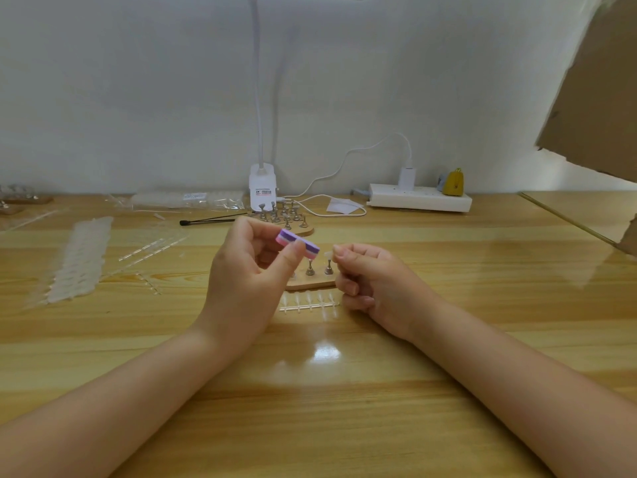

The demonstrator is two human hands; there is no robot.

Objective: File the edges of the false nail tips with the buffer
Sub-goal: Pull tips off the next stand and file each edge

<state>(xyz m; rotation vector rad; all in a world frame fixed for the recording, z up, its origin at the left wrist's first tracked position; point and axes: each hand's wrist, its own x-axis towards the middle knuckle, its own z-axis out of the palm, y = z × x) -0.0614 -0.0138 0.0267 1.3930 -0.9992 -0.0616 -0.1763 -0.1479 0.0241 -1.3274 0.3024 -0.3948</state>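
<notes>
A white power strip [420, 200] with a plugged-in charger [407, 177] lies along the far edge of the wooden bench [482, 305]. A white clip lamp [262, 186] stands mid-far edge; cardboard [599, 91] hangs over the far right corner.

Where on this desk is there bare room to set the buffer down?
Bare wood lies right of the right hand, bordered behind by the power strip, and between the forearms, nearer than the strip of nail tips. It is crowded left of the left hand, with nail tip sheets, and behind, around the holder stand.
</notes>
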